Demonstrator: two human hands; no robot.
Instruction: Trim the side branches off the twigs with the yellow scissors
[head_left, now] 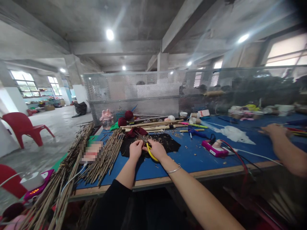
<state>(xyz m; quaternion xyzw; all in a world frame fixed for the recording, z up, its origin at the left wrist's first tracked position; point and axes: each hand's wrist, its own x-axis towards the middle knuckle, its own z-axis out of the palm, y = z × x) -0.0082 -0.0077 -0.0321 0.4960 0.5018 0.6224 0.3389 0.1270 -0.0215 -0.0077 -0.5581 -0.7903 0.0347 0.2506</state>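
My right hand [155,149] is closed around a pair of yellow-handled pliers [151,154]. The metal jaws point away from me, toward the far left, over a black cloth [171,143]. Close beside the pliers, my left hand [135,149] has its fingertips pressed together; what they pinch is too small to make out. Under and around both hands, the cloth is strewn with small wood scraps. A dark red cloth [136,132] lies just past the jaws. To the left of my left hand, a bundle of thin twigs [107,156] lies on the blue tabletop [182,171].
Longer twigs [64,172] hang over the table's left edge. Peeled sticks [153,126] and red yarn balls [129,115] lie behind the cloth. At right are a purple power strip [214,149], cables, a plastic bag [236,134] and another person's hand [275,130]. A perforated metal screen [134,92] stands behind.
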